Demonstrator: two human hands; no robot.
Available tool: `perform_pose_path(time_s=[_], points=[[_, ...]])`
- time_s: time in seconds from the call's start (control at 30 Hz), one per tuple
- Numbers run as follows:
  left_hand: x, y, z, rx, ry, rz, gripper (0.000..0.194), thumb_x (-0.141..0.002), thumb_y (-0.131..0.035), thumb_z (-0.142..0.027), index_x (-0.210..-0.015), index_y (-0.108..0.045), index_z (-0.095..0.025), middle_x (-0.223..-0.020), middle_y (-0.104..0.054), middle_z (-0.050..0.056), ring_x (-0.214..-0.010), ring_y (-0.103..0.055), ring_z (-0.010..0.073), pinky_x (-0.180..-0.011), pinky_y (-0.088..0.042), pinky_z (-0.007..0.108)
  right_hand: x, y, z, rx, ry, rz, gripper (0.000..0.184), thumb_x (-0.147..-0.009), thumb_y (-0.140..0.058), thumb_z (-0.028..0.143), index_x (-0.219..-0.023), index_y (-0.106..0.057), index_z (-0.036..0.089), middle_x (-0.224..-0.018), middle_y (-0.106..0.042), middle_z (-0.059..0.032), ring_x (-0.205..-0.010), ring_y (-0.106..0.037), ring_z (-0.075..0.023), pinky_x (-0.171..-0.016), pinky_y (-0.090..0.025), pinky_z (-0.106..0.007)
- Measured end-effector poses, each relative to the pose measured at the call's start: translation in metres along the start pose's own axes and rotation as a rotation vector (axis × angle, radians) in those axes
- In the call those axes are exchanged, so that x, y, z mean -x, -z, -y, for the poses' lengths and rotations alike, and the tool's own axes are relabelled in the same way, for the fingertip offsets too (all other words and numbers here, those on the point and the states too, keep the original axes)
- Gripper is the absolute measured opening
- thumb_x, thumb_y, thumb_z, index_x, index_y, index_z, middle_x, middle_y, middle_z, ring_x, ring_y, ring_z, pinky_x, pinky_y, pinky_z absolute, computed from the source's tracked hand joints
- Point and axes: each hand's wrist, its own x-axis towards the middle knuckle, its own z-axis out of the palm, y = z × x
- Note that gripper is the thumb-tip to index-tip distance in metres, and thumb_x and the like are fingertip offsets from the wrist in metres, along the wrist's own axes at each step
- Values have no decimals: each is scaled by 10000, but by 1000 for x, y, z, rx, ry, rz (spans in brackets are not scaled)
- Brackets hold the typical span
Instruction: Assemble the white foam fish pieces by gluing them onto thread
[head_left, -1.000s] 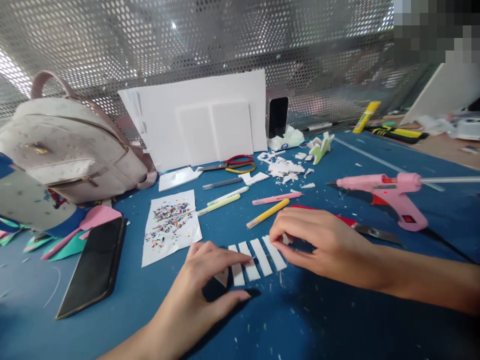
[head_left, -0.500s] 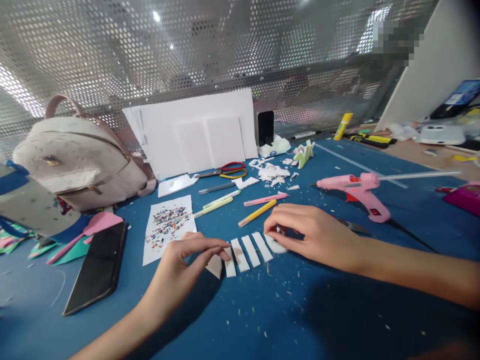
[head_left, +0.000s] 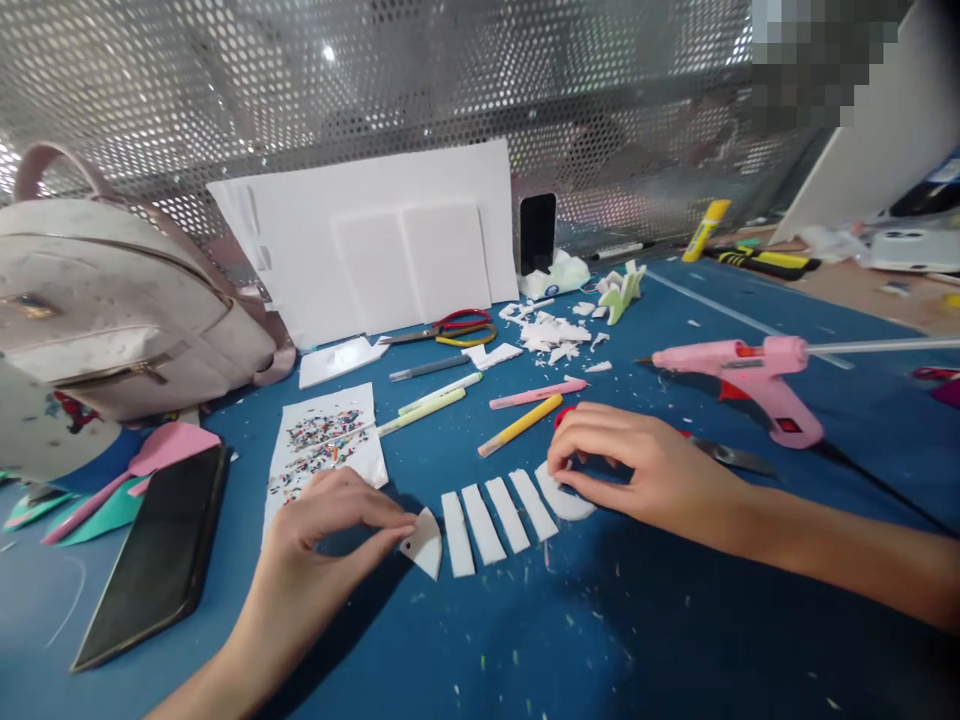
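The single view looks from the wearer's head, forward and down over the left hand [head_left: 322,545] and right hand [head_left: 645,465], near enough to show both whole, with the blue table [head_left: 547,650] around them and the perforated panel [head_left: 420,80] beyond.

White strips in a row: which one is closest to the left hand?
The strip at the far left end, right beside the white wedge that the left hand touches; the other three lie farther along, toward the right hand.
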Motion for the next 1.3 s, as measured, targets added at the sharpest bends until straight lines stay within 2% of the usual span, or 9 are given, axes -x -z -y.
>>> perform_pose_path(time_s=[0.1,0.23,0.4,0.53,0.7,1.07,1.3], points=[[1,3,5,-83,-88,50,131,-931,-691,-171,-947,-721,-297,-881,-728,-56,-826,-639,149,-786,-466,315,1,0,-4,0,4,7,96,-969,-585,262,-914,-656,229,-907,-676,-18,-886,-608,-173,-805,-472,-322],[6,3,9,-222,-136,123,261,-1011,-534,-125,-1112,-678,-318,-978,-688,-31,-911,-583,159,-823,-397,322,2,1,-8,28,50,26,100,-985,-569,240,-912,-636,224,-906,-663,-13,-873,-600,-158,-816,-463,-314],[13,1,12,-391,-218,155,259,-1053,-465,-154,-1131,-677,-280,-970,-695,1,-892,-542,189,-846,-341,364,2,4,-13,133,123,62,76,-986,-565,224,-942,-627,223,-903,-651,-16,-855,-580,-163,-740,-438,-295],[15,3,10,-443,-273,148,203,-1052,-498,-185,-1094,-680,-266,-979,-730,-24,-898,-565,185,-892,-335,382,4,6,-16,243,196,98,118,-1010,-522,232,-961,-627,213,-862,-646,-30,-802,-548,-185,-693,-396,-311],[13,3,8,-467,-271,118,155,-1033,-545,-199,-1030,-692,-249,-941,-734,-36,-857,-591,181,-876,-350,377,4,7,-16,307,209,131,163,-1029,-485,254,-966,-629,210,-859,-636,-38,-789,-532,-195,-684,-375,-323],[7,2,10,-511,-368,119,177,-951,-610,-119,-1039,-692,-249,-947,-746,-52,-806,-608,149,-866,-371,348,4,8,-19,349,228,120,153,-1023,-490,227,-969,-631,204,-866,-636,-40,-808,-544,-199,-709,-387,-325],[7,4,12,-541,-369,127,132,-967,-621,-168,-1022,-702,-257,-929,-745,-62,-788,-607,153,-847,-370,346,5,10,-21,325,205,128,131,-1018,-501,226,-971,-623,211,-871,-640,-36,-807,-546,-194,-707,-386,-323]])
